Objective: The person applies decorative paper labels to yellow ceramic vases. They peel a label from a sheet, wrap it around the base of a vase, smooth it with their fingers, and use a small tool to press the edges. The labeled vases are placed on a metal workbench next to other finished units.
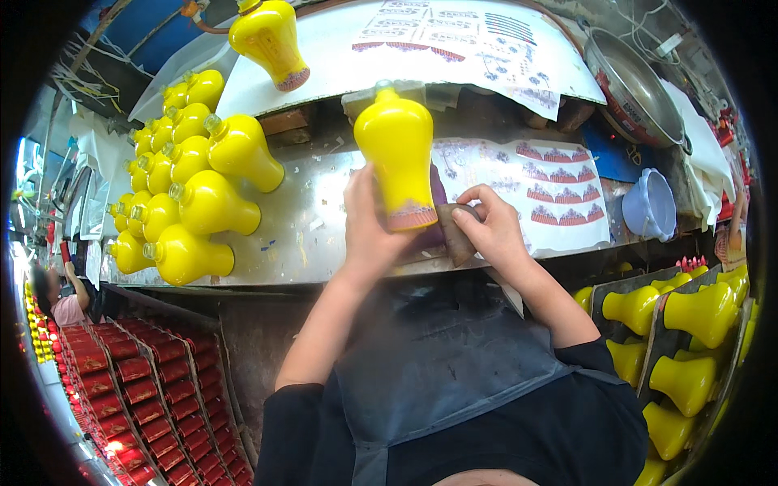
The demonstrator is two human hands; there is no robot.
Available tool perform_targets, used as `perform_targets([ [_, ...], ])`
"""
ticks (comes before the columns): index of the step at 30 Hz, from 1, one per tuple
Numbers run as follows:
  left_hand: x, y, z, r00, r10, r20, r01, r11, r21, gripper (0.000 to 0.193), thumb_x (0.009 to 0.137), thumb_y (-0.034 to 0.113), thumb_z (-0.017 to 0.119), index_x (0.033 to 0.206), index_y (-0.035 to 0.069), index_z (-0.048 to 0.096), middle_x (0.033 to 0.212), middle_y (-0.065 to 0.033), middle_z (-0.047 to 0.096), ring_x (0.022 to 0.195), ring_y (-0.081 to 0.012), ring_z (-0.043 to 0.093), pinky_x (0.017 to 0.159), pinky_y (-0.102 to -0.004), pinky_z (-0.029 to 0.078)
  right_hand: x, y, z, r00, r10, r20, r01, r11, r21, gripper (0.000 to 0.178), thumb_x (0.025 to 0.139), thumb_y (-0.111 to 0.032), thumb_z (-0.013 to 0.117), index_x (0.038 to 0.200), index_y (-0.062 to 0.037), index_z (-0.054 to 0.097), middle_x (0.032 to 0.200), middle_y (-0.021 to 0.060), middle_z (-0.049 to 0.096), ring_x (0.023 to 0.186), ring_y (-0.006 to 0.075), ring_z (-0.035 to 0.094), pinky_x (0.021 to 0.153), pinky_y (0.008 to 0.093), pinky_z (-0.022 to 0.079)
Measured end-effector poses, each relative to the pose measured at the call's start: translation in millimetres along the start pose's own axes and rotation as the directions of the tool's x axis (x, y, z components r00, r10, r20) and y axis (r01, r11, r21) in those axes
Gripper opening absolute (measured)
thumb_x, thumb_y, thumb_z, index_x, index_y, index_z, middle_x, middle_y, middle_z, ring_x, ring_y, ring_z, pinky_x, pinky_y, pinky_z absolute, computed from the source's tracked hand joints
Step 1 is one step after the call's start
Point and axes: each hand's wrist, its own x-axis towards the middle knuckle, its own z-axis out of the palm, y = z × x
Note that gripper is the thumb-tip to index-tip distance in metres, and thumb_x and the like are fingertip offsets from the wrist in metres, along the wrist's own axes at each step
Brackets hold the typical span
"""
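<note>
A glossy yellow bottle (pixel 395 142) stands nearly upright in front of me, its clear neck at the top and a patterned purple-and-red band around its base. My left hand (pixel 365 227) is wrapped around the lower left side of this bottle. Beside the base, my right hand (pixel 496 231) pinches a flat brown-grey piece (pixel 456 236) that looks like a scraper or pad. Something purple (pixel 438 190), perhaps a cloth, shows partly behind the bottle. Right of it lies a white sheet (pixel 604 223) printed with purple-and-red scalloped bands.
Several yellow bottles (pixel 243 154) lie at the left of the metal worktable (pixel 312 211). Another banded yellow bottle (pixel 267 40) stands on the raised white board (pixel 324 73). A blue bucket (pixel 648 206) and large metal pan (pixel 632 85) are right. Racks hold red containers (pixel 150 381) and yellow bottles (pixel 685 385).
</note>
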Motion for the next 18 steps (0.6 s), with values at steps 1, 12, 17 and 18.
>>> perform_targets([
  [1,0.4,1.0,-0.8,1.000,0.005,0.003,-0.005,1.000,-0.002,0.104,0.073,0.034,0.093,0.156,0.008,0.035,0.148,-0.0218,0.045,0.140,-0.0424,0.042,0.117,-0.0515,0.036,1.9,2.1,-1.1,0.995,0.097,0.004,-0.097,0.995,0.030,0.021,0.093,-0.015,0.071,0.109,-0.0025,0.064,0.068,0.0090,0.067,0.062,0.0092,0.061,0.059,0.0280,0.048],
  [12,-3.3,-4.5,-11.2,0.990,0.129,0.056,-0.130,0.991,0.025,0.112,0.075,0.037,0.091,0.161,0.004,0.026,0.154,-0.0257,0.039,0.145,-0.0446,0.035,0.120,-0.0515,0.033,35.6,11.1,0.8,0.976,-0.138,-0.171,0.144,0.989,0.021,0.019,0.095,-0.010,0.071,0.113,-0.0033,0.068,0.081,0.0017,0.068,0.074,0.0053,0.059,0.066,0.0258,0.049],
  [17,18.6,0.1,-16.9,0.999,-0.044,0.002,0.043,0.964,-0.263,0.088,0.095,0.031,0.072,0.163,0.003,0.023,0.154,-0.0218,0.037,0.127,-0.0332,0.054,0.108,-0.0462,0.048,55.8,9.0,-19.6,0.991,-0.085,-0.101,0.124,0.865,0.486,0.020,0.104,-0.004,0.059,0.123,-0.0057,0.066,0.106,0.0012,0.068,0.094,0.0070,0.062,0.084,0.0228,0.051],
  [18,26.5,-0.5,-17.7,0.995,-0.093,0.020,0.095,0.956,-0.277,0.088,0.095,0.028,0.070,0.164,0.004,0.021,0.156,-0.0215,0.036,0.128,-0.0327,0.053,0.107,-0.0450,0.048,59.5,5.4,-24.0,0.998,-0.013,-0.058,0.041,0.855,0.517,0.019,0.104,-0.004,0.059,0.121,-0.0051,0.067,0.108,0.0020,0.067,0.096,0.0081,0.062,0.086,0.0240,0.051],
])
